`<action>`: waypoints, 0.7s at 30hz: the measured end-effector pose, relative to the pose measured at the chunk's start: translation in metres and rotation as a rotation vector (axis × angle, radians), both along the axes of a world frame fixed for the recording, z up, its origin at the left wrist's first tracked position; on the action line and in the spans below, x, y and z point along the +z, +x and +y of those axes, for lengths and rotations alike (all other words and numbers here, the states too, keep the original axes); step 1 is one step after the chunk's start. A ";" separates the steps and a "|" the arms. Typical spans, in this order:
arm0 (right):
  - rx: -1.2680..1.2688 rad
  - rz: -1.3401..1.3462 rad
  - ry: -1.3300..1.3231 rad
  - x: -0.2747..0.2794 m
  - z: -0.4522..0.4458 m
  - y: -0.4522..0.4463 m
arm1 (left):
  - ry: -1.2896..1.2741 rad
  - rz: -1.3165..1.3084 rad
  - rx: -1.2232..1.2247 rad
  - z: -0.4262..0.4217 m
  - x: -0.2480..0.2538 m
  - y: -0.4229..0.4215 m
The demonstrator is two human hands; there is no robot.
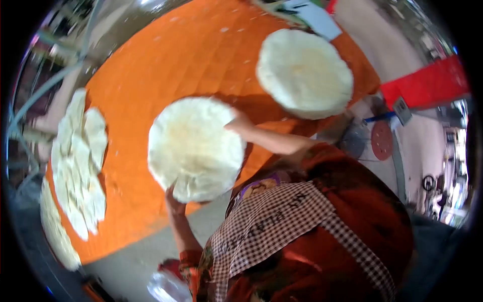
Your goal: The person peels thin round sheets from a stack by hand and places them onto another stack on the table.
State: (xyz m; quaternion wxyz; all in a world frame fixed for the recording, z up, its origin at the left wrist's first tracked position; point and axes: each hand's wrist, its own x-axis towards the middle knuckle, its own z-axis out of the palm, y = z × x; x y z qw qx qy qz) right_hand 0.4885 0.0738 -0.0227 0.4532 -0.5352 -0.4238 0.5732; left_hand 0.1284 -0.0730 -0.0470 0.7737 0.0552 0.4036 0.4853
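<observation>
A round pale flatbread (196, 141), perhaps the top of a stack, is on the orange cloth in front of me. My left hand (173, 200) grips its near left edge, where the bread is creased; the fingers are partly hidden beneath it. On the right edge, my right hand (239, 125) is closed with its fingertips over the rim, slightly blurred. A second round flatbread pile (304, 73) rests farther to the right, apart from both hands.
Folded flatbread sheets (79, 166) lie along the left side of the orange cloth (201, 50), with another pale piece (56, 229) at its edge. A white paper (314, 17) sits at the far edge. A red object (427, 83) stands to the right.
</observation>
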 end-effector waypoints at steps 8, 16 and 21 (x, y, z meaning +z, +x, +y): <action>0.236 0.078 0.406 0.182 0.077 0.138 | 0.171 0.167 0.228 0.033 0.127 0.136; 0.152 -0.152 0.269 0.278 0.124 0.402 | 0.346 0.099 -0.031 0.068 0.237 0.405; 0.326 -0.602 0.187 0.127 0.175 0.506 | 0.122 0.013 -0.358 0.076 0.137 0.499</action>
